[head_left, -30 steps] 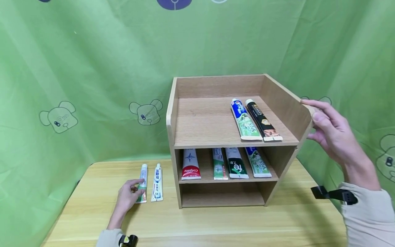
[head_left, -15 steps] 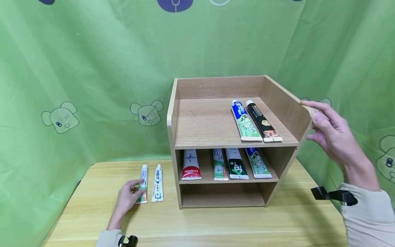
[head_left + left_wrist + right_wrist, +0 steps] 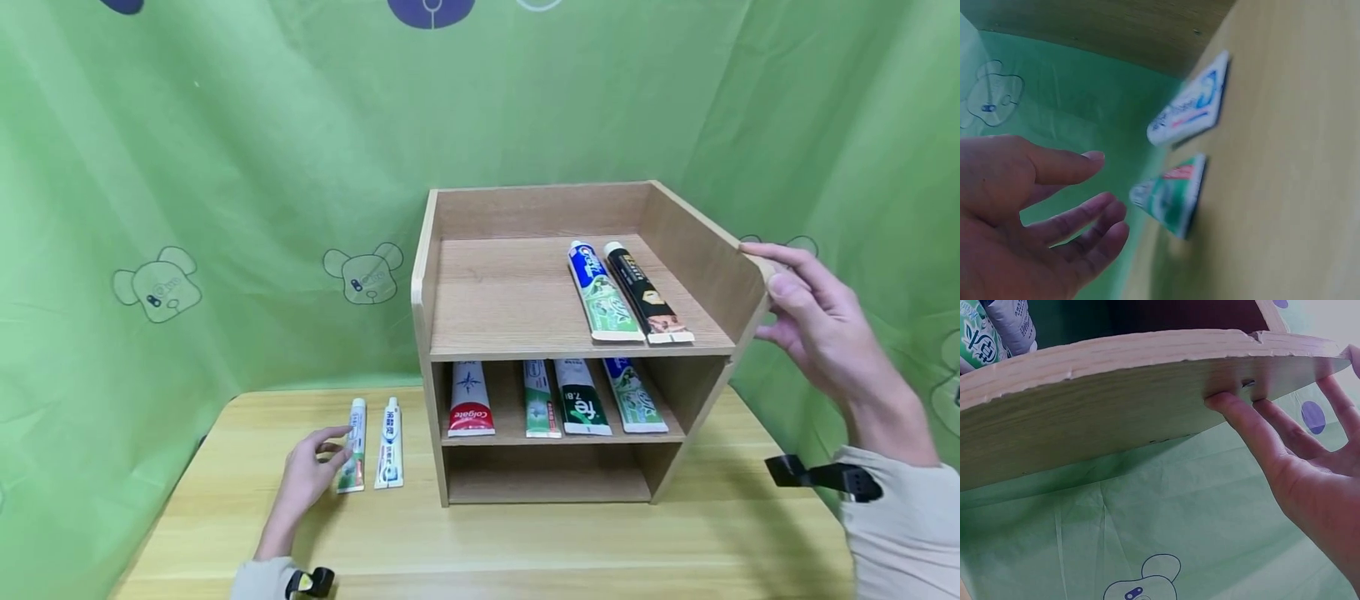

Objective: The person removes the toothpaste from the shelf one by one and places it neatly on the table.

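Note:
In the head view my left hand (image 3: 311, 468) is beside a green-and-white toothpaste tube (image 3: 356, 450) lying on the table. The left wrist view shows its thumb and fingers apart from that tube (image 3: 1172, 195), holding nothing. A blue-and-white toothpaste tube (image 3: 1191, 103) lies parallel to it on the right. My right hand (image 3: 832, 333) grips the upper front corner of the wooden shelf (image 3: 525, 350). Seen in the right wrist view, fingertips (image 3: 1225, 400) press against the shelf's outer side panel.
On the shelf's top level lie a blue-green toothpaste tube (image 3: 603, 292) and a black one (image 3: 648, 293). Its middle level bears several more, among them a red-and-white Colgate tube (image 3: 471, 404). A green curtain (image 3: 225, 167) hangs behind the table (image 3: 450, 542).
The left thumb and fingers have drawn back off the green-and-white tube, which now shows more fully. The right hand keeps its hold on the shelf. The head view has shifted slightly.

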The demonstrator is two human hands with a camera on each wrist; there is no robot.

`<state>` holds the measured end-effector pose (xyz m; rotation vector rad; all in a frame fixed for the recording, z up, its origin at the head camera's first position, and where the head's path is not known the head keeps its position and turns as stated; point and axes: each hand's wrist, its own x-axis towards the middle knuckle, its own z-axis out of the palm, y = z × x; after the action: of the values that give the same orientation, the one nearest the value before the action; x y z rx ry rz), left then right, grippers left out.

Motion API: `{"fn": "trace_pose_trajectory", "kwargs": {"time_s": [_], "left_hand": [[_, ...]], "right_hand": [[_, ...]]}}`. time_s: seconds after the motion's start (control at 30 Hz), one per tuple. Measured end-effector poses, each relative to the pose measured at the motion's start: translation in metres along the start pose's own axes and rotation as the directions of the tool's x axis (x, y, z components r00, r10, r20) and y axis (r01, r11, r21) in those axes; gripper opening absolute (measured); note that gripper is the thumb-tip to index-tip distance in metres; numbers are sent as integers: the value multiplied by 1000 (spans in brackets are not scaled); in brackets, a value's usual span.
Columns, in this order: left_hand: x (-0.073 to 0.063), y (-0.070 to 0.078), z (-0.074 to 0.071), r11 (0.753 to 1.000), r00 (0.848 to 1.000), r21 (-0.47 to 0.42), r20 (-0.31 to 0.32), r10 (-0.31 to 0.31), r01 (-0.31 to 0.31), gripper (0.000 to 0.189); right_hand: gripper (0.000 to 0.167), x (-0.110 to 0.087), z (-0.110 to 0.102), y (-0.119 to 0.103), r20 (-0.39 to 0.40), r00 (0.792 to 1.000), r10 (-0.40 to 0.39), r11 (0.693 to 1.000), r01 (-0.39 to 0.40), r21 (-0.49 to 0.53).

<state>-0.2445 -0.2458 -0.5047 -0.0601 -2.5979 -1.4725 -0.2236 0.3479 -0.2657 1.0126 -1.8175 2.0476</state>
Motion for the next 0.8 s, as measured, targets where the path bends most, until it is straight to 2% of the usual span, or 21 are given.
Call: {"fn": "trace_pose_trajectory", "kwargs": {"time_s": [0.13, 0.3, 0.6, 0.73, 0.8], "left_hand": [[-2, 9, -7, 1000, 1000, -10, -14, 12, -12, 40], [-1, 20, -9, 999, 999, -34, -8, 33, -33, 40], [-6, 45, -15, 994, 994, -35, -32, 106, -107, 36], [-13, 60, -19, 988, 988, -26, -33, 150, -150, 34], [-17, 68, -21, 984, 984, -29, -35, 175, -176, 33]], "right_hand": [[46, 3, 1, 4, 7, 1000, 1, 1000, -1, 2], [46, 2, -3, 6, 5, 999, -34, 998, 33, 55], [46, 2, -7, 8, 36, 998, -55, 991, 50, 121], [46, 3, -7, 8, 36, 998, -60, 991, 56, 118], [45, 2, -4, 5, -3, 999, -33, 997, 33, 64]]}}
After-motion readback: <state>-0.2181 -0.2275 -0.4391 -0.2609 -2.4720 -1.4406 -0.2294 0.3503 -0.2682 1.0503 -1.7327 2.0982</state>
